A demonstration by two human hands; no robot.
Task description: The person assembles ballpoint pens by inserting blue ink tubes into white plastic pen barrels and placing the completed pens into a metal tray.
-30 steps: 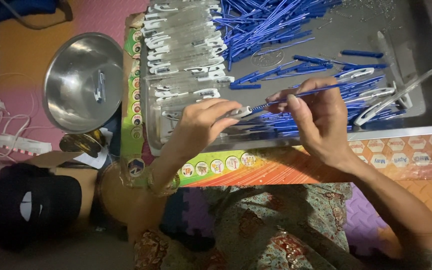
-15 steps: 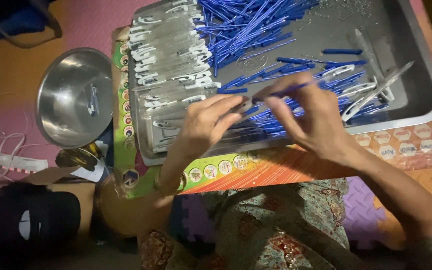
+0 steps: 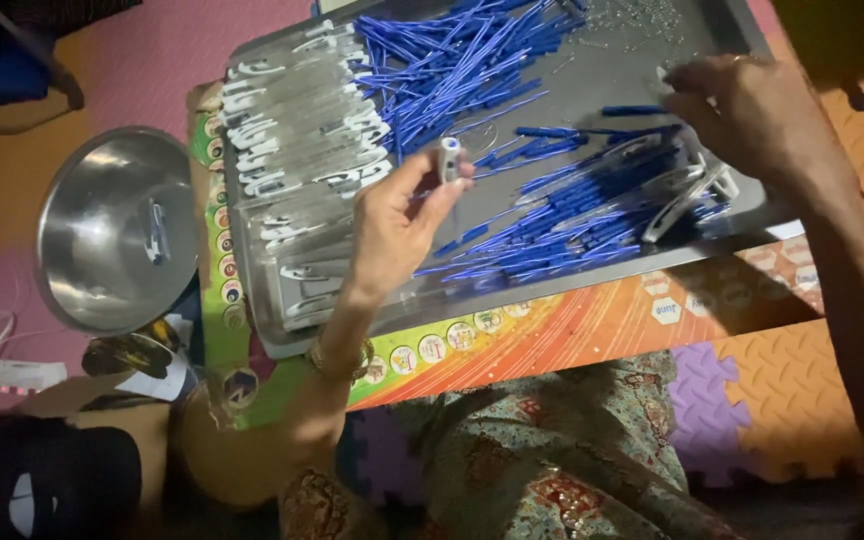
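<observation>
Since a moment ago our right hand (image 3: pixel 752 110) has left the left hand (image 3: pixel 397 225) and reached to the metal tray's (image 3: pixel 592 80) two o'clock corner, fingers curled, grasp unclear. Our left hand pinches a clear pen barrel (image 3: pixel 449 160) upright above blue refills (image 3: pixel 562 225). A steel lid (image 3: pixel 117 230) lies at nine o'clock on pink floor mats (image 3: pixel 142 60).

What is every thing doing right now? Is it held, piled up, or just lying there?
Pen barrel: held upright by left hand.
Right hand: reaching into tray corner, grip unclear.
Blue refills: loosely piled.
Clear barrels: lying in rows.
Tray: full of parts.
Steel lid: lying upside down.
</observation>
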